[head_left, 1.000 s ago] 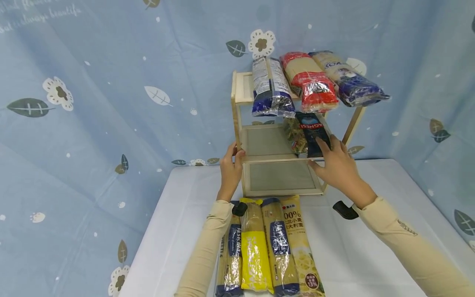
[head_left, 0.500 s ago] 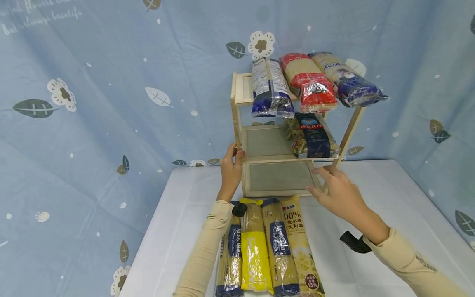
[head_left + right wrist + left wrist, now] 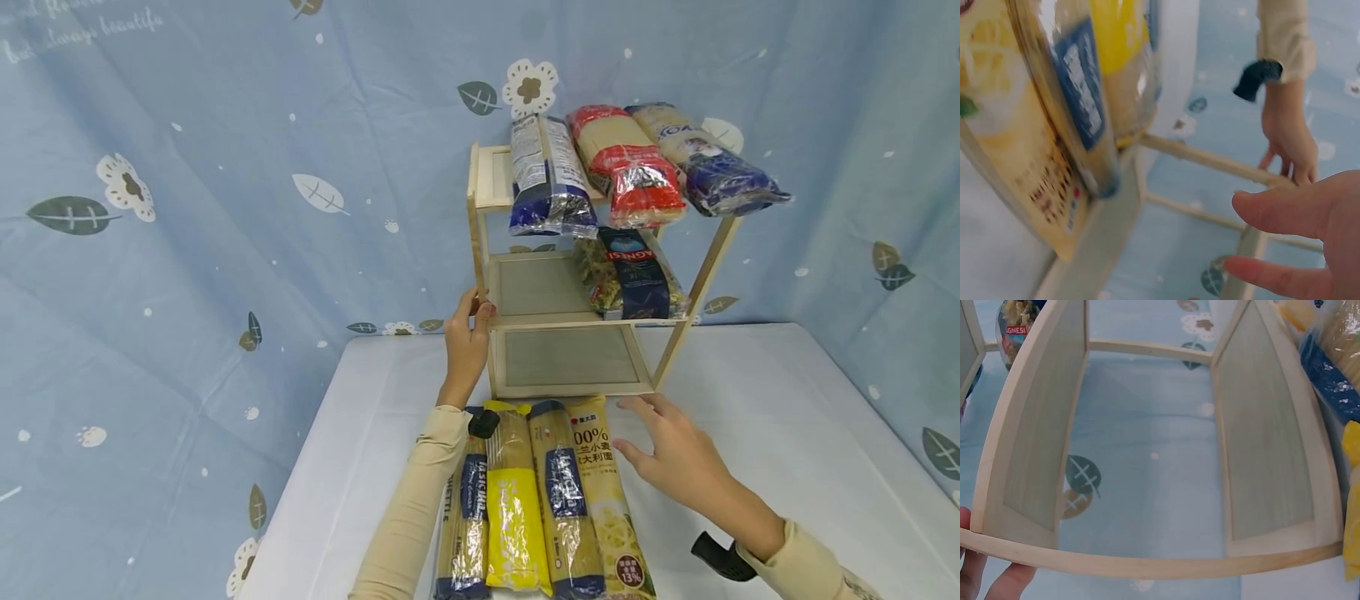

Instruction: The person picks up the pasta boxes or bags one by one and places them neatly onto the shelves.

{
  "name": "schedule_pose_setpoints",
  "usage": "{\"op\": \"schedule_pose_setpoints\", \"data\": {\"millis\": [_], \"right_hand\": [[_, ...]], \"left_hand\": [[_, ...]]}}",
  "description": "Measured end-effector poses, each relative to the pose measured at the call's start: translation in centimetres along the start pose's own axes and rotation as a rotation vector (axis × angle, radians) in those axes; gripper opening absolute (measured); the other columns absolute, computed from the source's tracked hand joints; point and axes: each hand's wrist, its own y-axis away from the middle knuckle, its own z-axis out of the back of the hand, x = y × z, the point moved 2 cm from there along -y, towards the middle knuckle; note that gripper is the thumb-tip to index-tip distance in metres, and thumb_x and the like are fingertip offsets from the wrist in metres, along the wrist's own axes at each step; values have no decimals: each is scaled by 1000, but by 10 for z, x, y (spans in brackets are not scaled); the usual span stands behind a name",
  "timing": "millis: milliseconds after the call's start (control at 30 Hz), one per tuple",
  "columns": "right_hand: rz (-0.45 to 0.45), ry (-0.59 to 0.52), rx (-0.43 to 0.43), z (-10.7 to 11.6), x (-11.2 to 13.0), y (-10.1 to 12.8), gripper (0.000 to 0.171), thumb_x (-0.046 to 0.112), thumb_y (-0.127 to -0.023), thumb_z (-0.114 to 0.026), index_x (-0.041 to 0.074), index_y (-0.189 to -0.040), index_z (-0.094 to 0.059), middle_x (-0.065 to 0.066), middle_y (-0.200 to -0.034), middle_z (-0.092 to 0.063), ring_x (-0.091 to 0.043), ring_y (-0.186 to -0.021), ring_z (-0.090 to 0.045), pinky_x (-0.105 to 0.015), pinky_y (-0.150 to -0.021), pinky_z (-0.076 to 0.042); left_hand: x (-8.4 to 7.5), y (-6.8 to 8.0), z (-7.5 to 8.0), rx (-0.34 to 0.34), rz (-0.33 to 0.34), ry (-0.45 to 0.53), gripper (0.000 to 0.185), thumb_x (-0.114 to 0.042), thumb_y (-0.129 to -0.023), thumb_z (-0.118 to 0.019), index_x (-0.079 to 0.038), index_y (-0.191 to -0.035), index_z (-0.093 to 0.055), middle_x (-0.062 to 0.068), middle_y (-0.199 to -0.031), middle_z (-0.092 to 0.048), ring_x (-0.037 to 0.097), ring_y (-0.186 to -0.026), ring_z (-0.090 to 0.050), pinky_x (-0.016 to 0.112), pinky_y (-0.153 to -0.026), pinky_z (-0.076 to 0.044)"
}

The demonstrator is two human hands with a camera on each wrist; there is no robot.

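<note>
Against leaf-print backdrop, on white worktop (image 3: 750, 417): left hand (image 3: 465, 346) gripping wooden rack (image 3: 480, 250) post; right hand (image 3: 675, 458), fingers relaxed, hovering beside lengthwise yellow pasta packet (image 3: 609, 500).

The head view looks forward and down from above the person's arms, taking in the whole white table (image 3: 750, 433) with the wooden rack (image 3: 570, 321) at 12 o'clock and a blue patterned backdrop behind it. The left wrist view sits very close to the rack (image 3: 1147, 562), facing through its open frame from the side, shelves running away toward 12 o'clock. The right wrist view looks along the table surface from near the right hand (image 3: 1310, 237) toward the rack's foot, blurred. All three views share the rack; head and right wrist views also share the left hand (image 3: 465, 342).
</note>
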Motion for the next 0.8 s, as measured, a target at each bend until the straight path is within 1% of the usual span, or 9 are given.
{"op": "schedule_pose_setpoints", "data": {"millis": [167,300,433,567,667,800], "right_hand": [[-18,7,39,-18,5,11,48,23,-77,-79,7,-119,-61,-19,-118,-56,-38,-94,-61,-27,-45,-43],[-32,16,72,-33,10,19,46,21,-77,-79,8,-118,-61,-17,-118,-56,-35,-93,-61,-20,-41,-38],[-58,33,124,-49,13,26,48,14,-75,-78,9,-120,-61,-18,-120,-56,-34,-95,-60,-20,-40,-35],[-87,33,179,-67,11,35,52,5,-72,-74,9,-121,-59,-17,-123,-54,-32,-93,-59,-18,-38,-31],[-113,0,200,-80,7,41,55,-2,-68,-70,10,-121,-59,-19,-128,-51,-36,-97,-57,-17,-35,-30],[-140,-24,199,-98,4,48,58,-1,-65,-69,11,-121,-59,-23,-134,-45,-45,-108,-51,-17,-35,-30]], "left_hand": [[0,0,0,2,-8,1,36,-27,-101,-45,-1,-123,-57,10,-89,-66,21,-82,-61,38,-73,-49],[-1,-1,0,-3,-24,10,38,-29,-100,-45,1,-121,-58,11,-88,-67,22,-82,-62,40,-72,-50],[-2,-2,1,5,-26,23,36,-26,-100,-46,1,-120,-58,11,-88,-67,22,-82,-61,40,-71,-50],[-4,-2,0,12,-19,34,30,-18,-100,-49,3,-120,-58,11,-88,-67,21,-82,-62,38,-70,-51],[-4,-2,0,14,-13,37,29,-14,-99,-50,4,-120,-58,12,-89,-67,21,-82,-62,38,-69,-51],[-3,-1,1,8,0,31,30,-19,-100,-49,0,-121,-58,11,-89,-67,21,-83,-61,37,-68,-50]]}}
